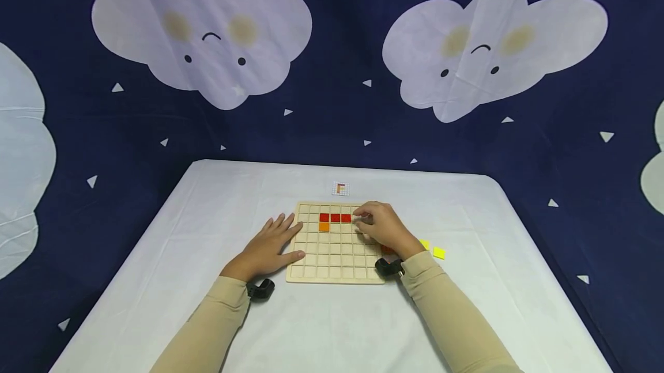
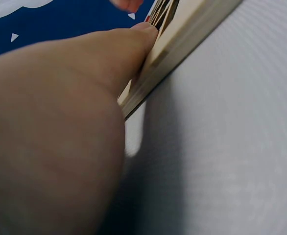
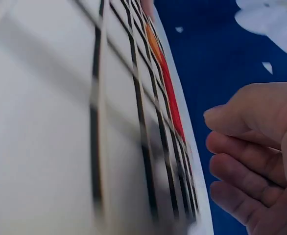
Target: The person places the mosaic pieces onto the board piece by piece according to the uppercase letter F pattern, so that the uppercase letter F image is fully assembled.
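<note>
A wooden grid board (image 1: 315, 267) lies flat on the table. Three red tiles (image 1: 335, 218) sit side by side in one of its upper rows, and an orange tile (image 1: 324, 226) fills the square below the leftmost. My left hand (image 1: 268, 247) rests spread at the board's left edge, with the thumb (image 2: 129, 46) over the rim in the left wrist view. Over the board's upper right, my right hand (image 1: 383, 224) hovers beside the last red tile. Its fingers (image 3: 236, 169) are loosely bent, and nothing shows between thumb and fingertips.
Behind the board lies a small card (image 1: 340, 188) with an F-shaped coloured pattern. Yellow tiles (image 1: 438, 253) lie right of the board, partly behind the right sleeve. Orange-red tiles (image 1: 387, 250) show beside the right wrist. A dark blue cloth with clouds (image 1: 207, 38) hangs behind the white table.
</note>
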Demonstrator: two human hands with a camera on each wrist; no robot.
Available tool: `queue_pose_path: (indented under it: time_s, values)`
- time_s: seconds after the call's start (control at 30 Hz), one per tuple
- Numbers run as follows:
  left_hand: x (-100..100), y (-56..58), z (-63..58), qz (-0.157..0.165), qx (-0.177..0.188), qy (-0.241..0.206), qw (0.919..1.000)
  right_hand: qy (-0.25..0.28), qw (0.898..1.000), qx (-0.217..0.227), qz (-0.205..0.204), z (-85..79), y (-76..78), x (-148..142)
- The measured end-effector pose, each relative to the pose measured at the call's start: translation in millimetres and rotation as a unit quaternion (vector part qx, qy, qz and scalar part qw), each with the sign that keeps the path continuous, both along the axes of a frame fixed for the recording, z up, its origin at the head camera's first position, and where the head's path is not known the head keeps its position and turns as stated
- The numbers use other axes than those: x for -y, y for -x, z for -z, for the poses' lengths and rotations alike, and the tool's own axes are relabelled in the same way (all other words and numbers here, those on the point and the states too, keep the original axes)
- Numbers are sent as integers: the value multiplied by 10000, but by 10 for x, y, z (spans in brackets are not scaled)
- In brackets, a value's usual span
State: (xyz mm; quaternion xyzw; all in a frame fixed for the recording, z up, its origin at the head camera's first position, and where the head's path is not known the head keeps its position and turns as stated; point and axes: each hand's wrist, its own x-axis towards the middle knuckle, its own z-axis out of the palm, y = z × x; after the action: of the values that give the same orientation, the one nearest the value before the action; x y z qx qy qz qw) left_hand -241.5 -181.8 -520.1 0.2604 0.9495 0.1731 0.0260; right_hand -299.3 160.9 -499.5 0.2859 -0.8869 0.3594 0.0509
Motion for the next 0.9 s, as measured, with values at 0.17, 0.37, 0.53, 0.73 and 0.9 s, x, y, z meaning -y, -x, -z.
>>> queue_pose_path:
  time_s: [0.17, 0.37, 0.53, 0.73, 0.9]
  values:
    - [21, 9, 0, 10, -77, -42, 10000, -240, 9989, 224, 326, -5, -94, -366]
    - [41, -2, 11, -14, -55, -71, 10000, -486, 9979, 299, 306, -7, -216, -624]
    - [31, -11, 7, -16, -45, -88, 9999, -632, 9974, 336, -4, -21, -303, -727]
    - [16, -11, -11, -3, -31, -83, 10000, -607, 9966, 362, -428, -2, -380, -782]
    - [5, -13, 0, 19, -30, -99, 9999, -602, 9954, 378, -637, 31, -415, -800]
